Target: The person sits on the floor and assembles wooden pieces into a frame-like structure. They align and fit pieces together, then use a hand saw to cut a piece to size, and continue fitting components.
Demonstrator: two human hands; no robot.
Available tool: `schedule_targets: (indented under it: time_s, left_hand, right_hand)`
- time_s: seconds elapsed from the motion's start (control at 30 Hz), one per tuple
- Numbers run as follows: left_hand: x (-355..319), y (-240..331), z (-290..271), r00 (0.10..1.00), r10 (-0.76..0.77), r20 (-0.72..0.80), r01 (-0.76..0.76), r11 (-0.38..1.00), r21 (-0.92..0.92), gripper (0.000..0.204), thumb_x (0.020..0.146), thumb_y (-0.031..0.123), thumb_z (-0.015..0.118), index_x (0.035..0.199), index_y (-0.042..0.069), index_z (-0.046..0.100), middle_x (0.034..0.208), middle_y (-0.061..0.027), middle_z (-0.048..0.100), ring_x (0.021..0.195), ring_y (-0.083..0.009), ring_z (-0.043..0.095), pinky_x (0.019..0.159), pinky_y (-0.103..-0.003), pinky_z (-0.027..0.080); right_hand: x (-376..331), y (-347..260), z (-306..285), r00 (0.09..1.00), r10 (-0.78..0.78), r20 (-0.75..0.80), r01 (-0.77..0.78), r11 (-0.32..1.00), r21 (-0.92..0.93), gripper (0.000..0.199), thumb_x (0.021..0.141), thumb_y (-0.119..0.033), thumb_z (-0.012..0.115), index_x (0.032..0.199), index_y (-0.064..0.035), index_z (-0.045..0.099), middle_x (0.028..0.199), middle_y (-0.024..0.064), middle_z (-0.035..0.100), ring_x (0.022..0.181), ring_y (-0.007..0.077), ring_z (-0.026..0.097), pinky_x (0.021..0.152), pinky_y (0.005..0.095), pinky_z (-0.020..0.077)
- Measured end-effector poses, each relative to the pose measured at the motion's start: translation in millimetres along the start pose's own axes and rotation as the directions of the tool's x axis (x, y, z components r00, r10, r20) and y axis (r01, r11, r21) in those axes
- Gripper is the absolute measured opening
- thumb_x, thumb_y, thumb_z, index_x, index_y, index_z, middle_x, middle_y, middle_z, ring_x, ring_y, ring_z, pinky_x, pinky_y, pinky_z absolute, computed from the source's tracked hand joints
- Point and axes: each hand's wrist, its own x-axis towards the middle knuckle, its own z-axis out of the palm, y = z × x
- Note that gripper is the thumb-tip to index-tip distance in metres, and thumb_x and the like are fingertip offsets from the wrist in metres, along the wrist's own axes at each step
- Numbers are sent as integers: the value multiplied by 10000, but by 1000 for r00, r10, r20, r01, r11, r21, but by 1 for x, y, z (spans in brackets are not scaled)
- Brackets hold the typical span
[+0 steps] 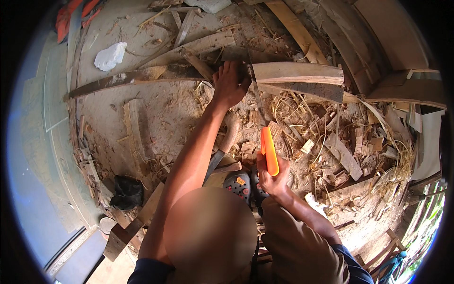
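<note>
My right hand is closed round the orange handle of a handsaw. The narrow saw blade runs away from me and lies across a wooden board, at the left end of the board's pale part. Just left of the blade, my left hand grips the wood with its fingers curled over it; the fingertips are partly hidden. A long, darker piece of wood stretches leftward from that hand. Below my left wrist, a curved wooden handle joins a dark blade that is partly behind my forearm.
Wood chips and shavings litter the dirt floor. Loose planks lie at the far side, and curved boards lean at the right. A white lump and a black plastic bag are at the left. My clog is near the saw handle.
</note>
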Motion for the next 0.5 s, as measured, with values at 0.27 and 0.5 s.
schedule_targets:
  time_s: [0.27, 0.5]
  left_hand:
    - [1, -1, -1, 1000, -5, 9, 5, 1000, 11, 544, 850, 306, 628, 1326, 69, 514, 1258, -172, 490, 1212, -383, 467, 1012, -546, 330]
    - [2, 3, -1, 1000, -20, 10, 20, 1000, -1, 547, 841, 304, 642, 1316, 64, 516, 1263, -173, 491, 1212, -387, 471, 1013, -548, 331]
  right_hand:
    - [-1, -9, -2, 1000, 12, 14, -11, 999, -35, 175, 900, -129, 696, 792, -18, 613, 551, 106, 579, 439, 180, 567, 448, 337, 434]
    - [-4, -4, -2, 1000, 9, 30, -9, 1000, -18, 157, 898, -112, 697, 805, -6, 627, 571, 107, 602, 468, 165, 595, 460, 321, 449]
